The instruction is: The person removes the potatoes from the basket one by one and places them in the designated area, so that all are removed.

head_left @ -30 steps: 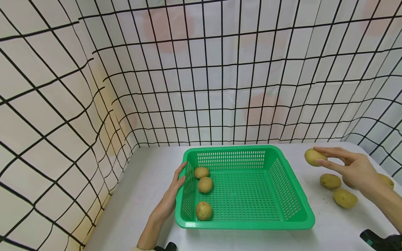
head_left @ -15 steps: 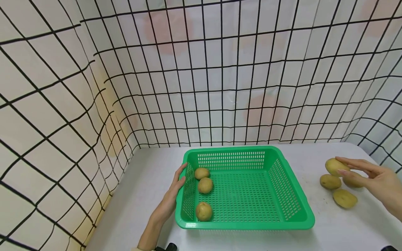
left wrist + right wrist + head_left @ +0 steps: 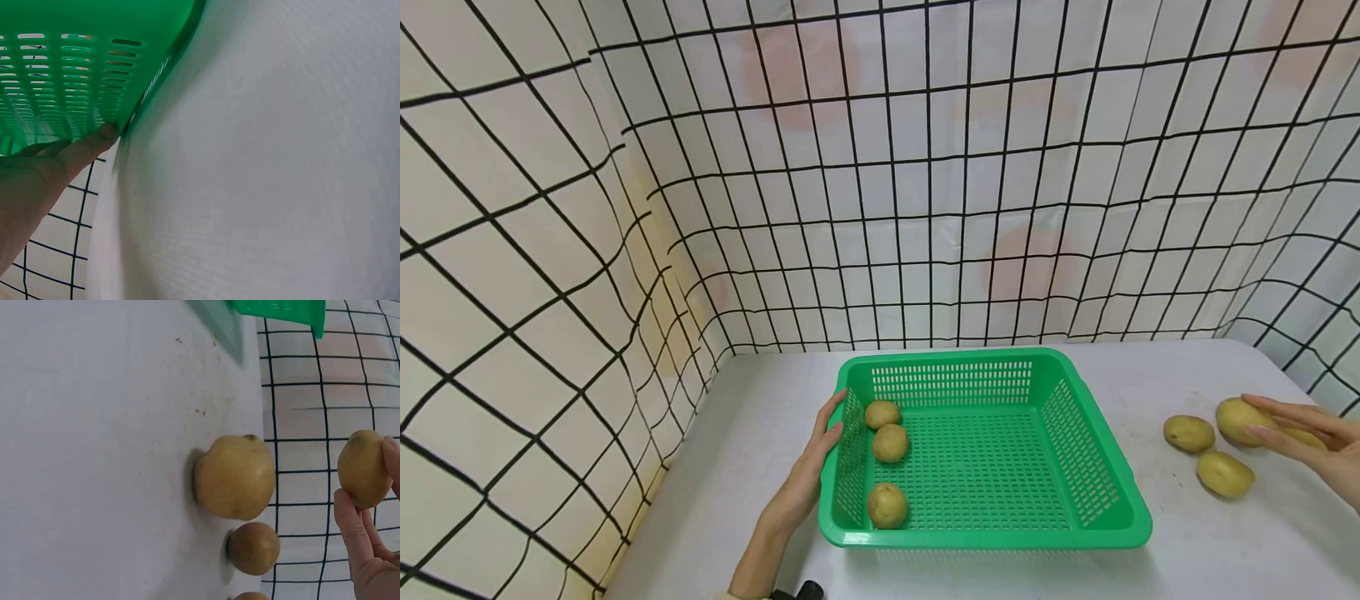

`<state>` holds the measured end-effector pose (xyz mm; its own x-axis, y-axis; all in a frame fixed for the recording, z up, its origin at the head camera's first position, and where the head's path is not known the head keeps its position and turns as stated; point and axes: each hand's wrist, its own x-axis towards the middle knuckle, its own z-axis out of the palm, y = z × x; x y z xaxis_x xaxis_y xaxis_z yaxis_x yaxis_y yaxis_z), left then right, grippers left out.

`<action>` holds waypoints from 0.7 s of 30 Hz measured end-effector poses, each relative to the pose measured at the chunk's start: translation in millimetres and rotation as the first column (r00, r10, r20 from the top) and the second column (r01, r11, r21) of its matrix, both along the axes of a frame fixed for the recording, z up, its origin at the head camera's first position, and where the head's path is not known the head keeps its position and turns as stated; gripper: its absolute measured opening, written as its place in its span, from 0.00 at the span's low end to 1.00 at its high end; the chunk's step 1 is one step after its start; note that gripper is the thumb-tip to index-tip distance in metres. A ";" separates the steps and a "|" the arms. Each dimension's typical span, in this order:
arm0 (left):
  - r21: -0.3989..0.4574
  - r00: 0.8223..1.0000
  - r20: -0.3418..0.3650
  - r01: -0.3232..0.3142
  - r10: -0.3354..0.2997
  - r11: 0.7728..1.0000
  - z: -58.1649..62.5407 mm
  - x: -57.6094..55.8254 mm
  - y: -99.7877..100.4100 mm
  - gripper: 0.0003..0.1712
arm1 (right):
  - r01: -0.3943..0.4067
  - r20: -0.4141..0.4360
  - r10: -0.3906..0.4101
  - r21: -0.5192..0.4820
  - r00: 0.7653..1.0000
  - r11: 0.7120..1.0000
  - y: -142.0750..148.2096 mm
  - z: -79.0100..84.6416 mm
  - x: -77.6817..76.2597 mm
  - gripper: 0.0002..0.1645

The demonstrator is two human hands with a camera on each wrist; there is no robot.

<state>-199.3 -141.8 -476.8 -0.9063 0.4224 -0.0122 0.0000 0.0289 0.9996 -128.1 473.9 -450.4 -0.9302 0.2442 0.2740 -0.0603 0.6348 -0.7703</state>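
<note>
A green perforated plastic basket (image 3: 992, 539) stands on the table, with three potatoes along its left side: one at the back (image 3: 882, 413), one just before it (image 3: 891, 443) and a front one (image 3: 887, 506). My left hand (image 3: 801, 479) rests against the basket's outer left wall, fingers extended; the left wrist view shows the thumb (image 3: 94, 142) touching the wall. At the right, my right hand (image 3: 1337, 454) pinches a potato (image 3: 1236, 422) between thumb and fingers. The right wrist view shows this held potato (image 3: 362, 470) apart from the table potatoes.
Near the right hand lie a small potato (image 3: 1189, 434), a larger one in front (image 3: 1225, 475) and another partly behind the fingers (image 3: 1303, 437). Black grid netting (image 3: 928, 208) closes the back and sides of the white table (image 3: 700, 467).
My right hand has moved rightward and down with the pinched potato, from beside the basket to the potatoes at the right. The left hand and basket stay put.
</note>
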 end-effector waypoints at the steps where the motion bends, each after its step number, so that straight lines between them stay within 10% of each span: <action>1: 0.000 1.000 0.001 0.001 -0.001 1.000 0.1 0.0 0.2 0.30 | 0.000 -0.007 0.000 0.010 1.000 1.000 4.3 -3.7 0.8 0.29; 11: -0.007 1.000 -0.002 -0.006 0.006 1.000 0.1 -0.6 0.7 0.29 | -0.055 -0.105 0.070 0.136 0.992 0.989 64.8 -58.5 -1.2 0.32; 21: -0.004 1.000 -0.005 -0.009 0.009 1.000 0.0 -0.6 0.5 0.29 | -0.025 0.088 0.005 0.229 0.996 0.973 106.6 -100.2 -4.1 0.38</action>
<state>-199.9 -141.3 -476.8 -0.9103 0.4139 -0.0093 0.0048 0.0331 0.9994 -132.2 580.4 -550.5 -0.9558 0.1700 0.2399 -0.0108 0.7951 -0.6064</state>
